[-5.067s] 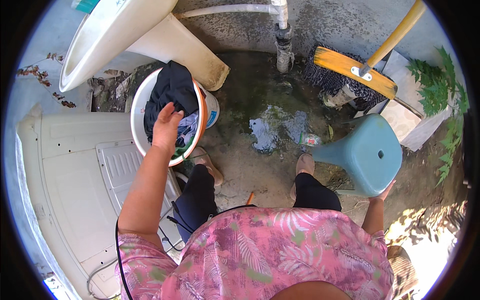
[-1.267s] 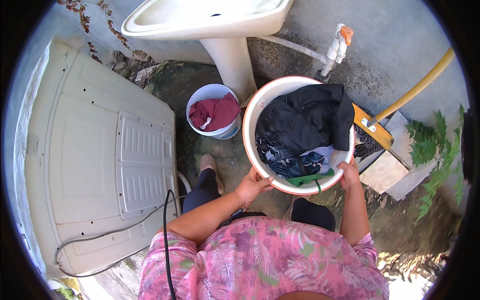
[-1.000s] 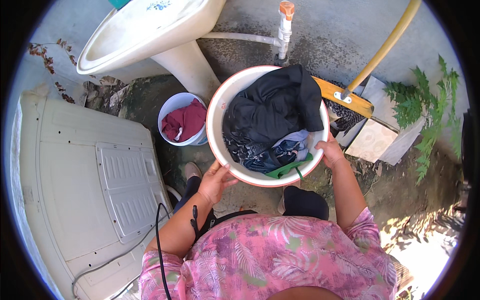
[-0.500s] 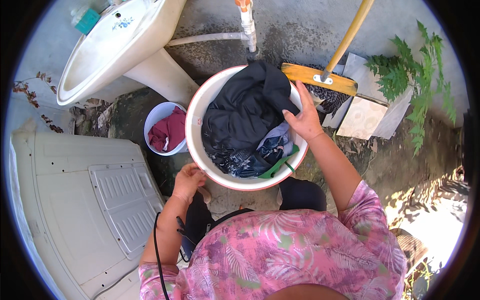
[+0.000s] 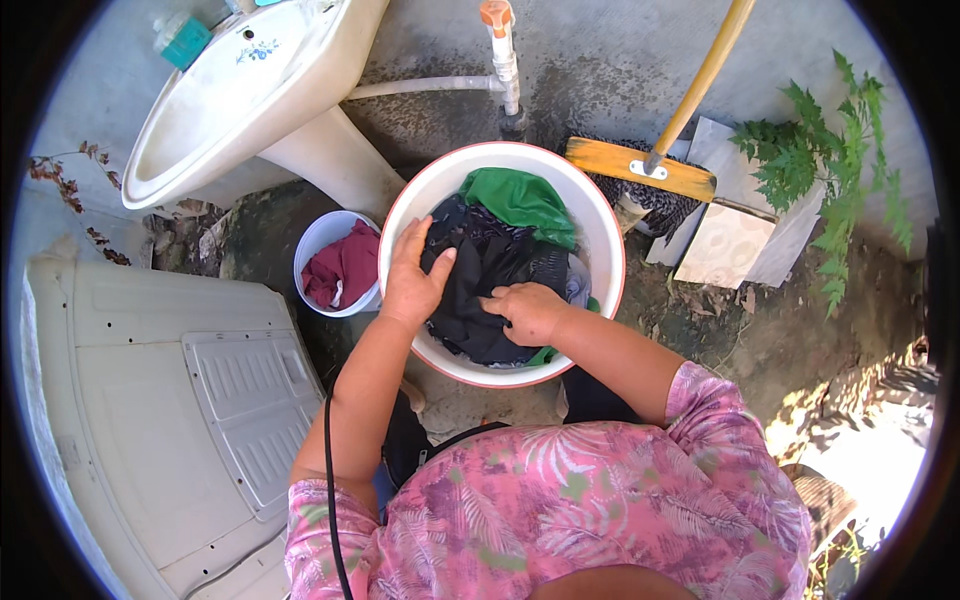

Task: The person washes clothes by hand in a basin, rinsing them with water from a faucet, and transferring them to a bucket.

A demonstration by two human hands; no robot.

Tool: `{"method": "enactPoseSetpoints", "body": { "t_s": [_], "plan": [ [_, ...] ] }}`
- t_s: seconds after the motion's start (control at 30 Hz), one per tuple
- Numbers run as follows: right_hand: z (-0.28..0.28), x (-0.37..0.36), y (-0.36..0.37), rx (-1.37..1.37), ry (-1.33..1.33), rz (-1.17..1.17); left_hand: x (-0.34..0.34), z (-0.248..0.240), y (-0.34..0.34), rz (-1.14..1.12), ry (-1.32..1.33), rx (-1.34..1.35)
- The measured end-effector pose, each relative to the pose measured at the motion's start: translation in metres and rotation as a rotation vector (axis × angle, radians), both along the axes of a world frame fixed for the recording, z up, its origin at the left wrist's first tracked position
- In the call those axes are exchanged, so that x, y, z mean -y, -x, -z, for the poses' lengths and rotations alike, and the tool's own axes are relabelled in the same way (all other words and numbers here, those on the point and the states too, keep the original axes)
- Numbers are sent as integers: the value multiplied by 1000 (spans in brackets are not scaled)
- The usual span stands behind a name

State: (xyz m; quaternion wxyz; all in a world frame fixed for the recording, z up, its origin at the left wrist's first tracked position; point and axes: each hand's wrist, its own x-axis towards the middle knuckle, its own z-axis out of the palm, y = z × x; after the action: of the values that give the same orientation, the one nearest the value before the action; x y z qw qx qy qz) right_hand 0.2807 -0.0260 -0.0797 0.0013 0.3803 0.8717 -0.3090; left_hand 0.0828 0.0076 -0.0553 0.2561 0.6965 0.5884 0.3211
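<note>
the person's two hands are working through wet-looking clothes in a white, red-rimmed tub. the left hand is spreading open, gripping nothing, at the dark cloth's edge; the right hand is half curling over that cloth, any grip being unclear. the next move is probably calling for a firmer hold. the tub is hiding its support. beyond the left hand, a bucket and pedestal sink are standing; beyond the right, a mop is leaning near a grey wall.
</note>
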Motion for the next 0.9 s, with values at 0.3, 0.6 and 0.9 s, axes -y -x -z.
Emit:
{"method": "enactPoseSetpoints", "body": {
  "t_s": [0.3, 0.6, 0.9],
  "plan": [
    [-2, 6, -22, -192, -186, 615, 26, 48, -38, 151, 377, -608],
    [36, -38, 13, 333, 46, 385, -5, 71, -59, 56, 546, -769],
    [59, -97, 21, 184, -53, 495, -65, 65, -49, -64, 548, -510]
  ]
}}
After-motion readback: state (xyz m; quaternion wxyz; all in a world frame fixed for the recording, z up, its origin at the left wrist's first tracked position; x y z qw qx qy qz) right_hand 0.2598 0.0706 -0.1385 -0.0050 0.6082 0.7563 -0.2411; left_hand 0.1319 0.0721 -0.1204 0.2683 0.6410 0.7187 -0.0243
